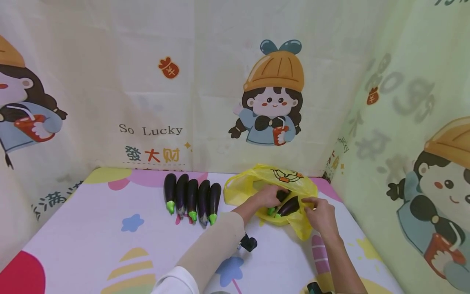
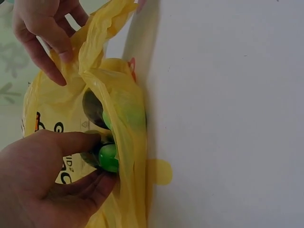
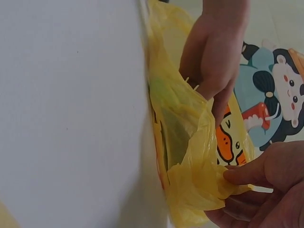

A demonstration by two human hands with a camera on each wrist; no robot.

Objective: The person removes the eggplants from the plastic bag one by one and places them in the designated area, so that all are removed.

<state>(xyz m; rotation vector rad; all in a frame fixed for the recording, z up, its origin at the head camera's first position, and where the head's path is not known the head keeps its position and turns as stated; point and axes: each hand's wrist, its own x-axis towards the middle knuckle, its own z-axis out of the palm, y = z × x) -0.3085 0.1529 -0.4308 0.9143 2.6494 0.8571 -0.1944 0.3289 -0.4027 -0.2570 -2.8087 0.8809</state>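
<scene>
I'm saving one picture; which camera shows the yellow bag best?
The head view: the yellow bag fits wholly in frame, though the left hand covers part. The left wrist view crops it, showing its mouth close up; the right wrist view crops it, showing the right hand pinching its edge.

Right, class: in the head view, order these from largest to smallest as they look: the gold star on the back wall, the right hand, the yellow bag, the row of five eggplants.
1. Yellow bag
2. Row of five eggplants, taken together
3. Right hand
4. Gold star, by far the smallest
</scene>
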